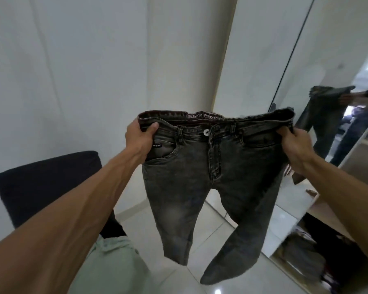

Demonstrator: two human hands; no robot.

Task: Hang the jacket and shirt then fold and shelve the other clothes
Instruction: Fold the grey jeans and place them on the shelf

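Domestic interior, most likely a bedroom or dressing area of a home. The landmark is a mirrored wardrobe door (331,115) at the right, whose glass reflects a person holding up a garment. Below the door, an open wooden shelf (325,211) carries a blurred heap of folded clothes (302,249) beneath it. Left of the door stands a plain cream pillar (189,54), and farther left a white wall (62,71). A glossy white tiled floor (200,236) runs up to the wardrobe. Well left of the door, a black padded furniture piece (45,183) holds a pale green garment (115,266).
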